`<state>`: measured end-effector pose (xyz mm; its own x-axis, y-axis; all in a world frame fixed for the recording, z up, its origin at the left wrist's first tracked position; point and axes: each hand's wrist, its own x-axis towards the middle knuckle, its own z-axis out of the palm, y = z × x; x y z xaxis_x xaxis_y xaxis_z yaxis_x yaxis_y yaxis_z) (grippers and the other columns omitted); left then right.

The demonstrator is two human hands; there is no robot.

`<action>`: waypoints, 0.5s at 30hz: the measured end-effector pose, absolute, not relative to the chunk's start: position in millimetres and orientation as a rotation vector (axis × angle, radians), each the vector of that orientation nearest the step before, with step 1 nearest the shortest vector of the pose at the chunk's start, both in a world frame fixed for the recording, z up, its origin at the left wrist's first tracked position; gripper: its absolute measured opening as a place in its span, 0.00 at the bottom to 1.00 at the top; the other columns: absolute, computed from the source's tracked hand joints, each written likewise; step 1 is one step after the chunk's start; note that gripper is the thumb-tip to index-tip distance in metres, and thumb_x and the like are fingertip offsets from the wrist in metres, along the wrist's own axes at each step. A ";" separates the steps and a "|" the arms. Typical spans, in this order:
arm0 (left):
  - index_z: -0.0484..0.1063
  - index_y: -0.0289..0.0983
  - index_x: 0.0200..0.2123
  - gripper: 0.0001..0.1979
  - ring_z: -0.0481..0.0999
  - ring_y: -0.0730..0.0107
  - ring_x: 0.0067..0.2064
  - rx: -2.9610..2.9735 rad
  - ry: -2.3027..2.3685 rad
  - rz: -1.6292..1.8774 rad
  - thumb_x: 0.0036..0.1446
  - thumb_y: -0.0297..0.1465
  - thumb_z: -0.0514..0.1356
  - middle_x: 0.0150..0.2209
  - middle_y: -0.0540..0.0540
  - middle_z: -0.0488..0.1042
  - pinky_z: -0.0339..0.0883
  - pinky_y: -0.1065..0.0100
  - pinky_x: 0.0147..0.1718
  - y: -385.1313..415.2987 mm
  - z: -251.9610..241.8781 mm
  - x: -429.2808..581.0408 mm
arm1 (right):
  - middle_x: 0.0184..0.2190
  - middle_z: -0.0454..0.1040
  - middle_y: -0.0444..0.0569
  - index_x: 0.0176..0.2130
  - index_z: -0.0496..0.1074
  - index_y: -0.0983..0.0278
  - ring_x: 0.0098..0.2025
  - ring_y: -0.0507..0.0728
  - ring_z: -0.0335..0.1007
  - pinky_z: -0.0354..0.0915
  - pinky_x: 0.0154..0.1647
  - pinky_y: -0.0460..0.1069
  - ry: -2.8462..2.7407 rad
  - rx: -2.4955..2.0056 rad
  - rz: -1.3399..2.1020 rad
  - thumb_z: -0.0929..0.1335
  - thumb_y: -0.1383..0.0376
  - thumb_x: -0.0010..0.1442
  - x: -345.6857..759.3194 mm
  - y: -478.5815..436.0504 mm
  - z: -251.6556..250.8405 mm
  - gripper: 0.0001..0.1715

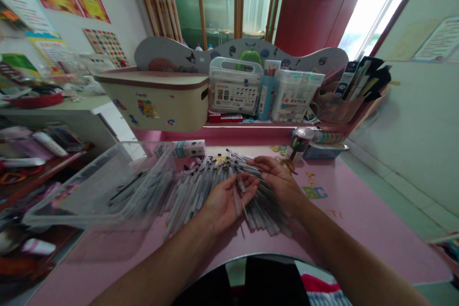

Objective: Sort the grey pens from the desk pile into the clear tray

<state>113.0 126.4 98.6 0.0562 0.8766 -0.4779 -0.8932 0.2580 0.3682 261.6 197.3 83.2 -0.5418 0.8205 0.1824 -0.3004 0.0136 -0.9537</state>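
Note:
My left hand [227, 201] is palm up above the pink desk, fingers curled around a clear-barrelled pen [236, 200]. A thin stick like a refill points down beside that pen. My right hand [281, 181] is just to the right, palm turned inward and fingers apart, and I see nothing held in it. Beneath and around both hands lies a wide pile of clear pens [195, 193], many with dark tips at the far end. To the left stands a clear plastic bin [86, 220] with more pens inside [143, 193].
A small white box [190, 148] lies behind the pile. On the shelf are a cream lidded storage box [179, 105], a clear carry case [234, 88], a blue pencil tube [265, 98] and a white marker case [296, 98]. A jar [299, 143] stands at the back right of the desk [366, 220].

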 end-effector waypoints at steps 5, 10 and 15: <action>0.68 0.32 0.31 0.09 0.65 0.82 0.20 0.153 0.808 1.367 0.64 0.23 0.51 0.26 0.49 0.67 0.58 0.81 0.16 120.2 126.5 95.1 | 0.44 0.79 0.50 0.41 0.71 0.60 0.51 0.60 0.72 0.62 0.53 0.57 -1.255 -0.789 1.426 0.68 0.64 0.55 271.0 221.5 80.3 0.11; 0.68 0.35 0.30 0.04 0.58 0.83 0.21 0.707 1.015 1.546 0.58 0.27 0.57 0.25 0.51 0.64 0.49 0.80 0.16 99.6 180.3 58.9 | 0.40 0.77 0.50 0.39 0.71 0.62 0.44 0.59 0.71 0.62 0.47 0.54 -1.475 -1.004 1.119 0.64 0.59 0.59 283.2 238.4 73.3 0.12; 0.68 0.39 0.37 0.06 0.61 0.80 0.25 1.170 1.686 1.540 0.59 0.35 0.58 0.25 0.55 0.66 0.50 0.73 0.25 76.8 208.0 -12.8 | 0.35 0.73 0.49 0.38 0.72 0.64 0.38 0.57 0.68 0.62 0.42 0.51 -1.949 -1.149 0.681 0.63 0.64 0.59 290.4 246.5 69.0 0.10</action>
<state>-12.8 76.8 208.0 -0.4564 0.8777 0.1458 0.2242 -0.0452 0.9735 290.4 246.5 69.0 -0.3065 0.8892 0.3395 0.4844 0.4528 -0.7486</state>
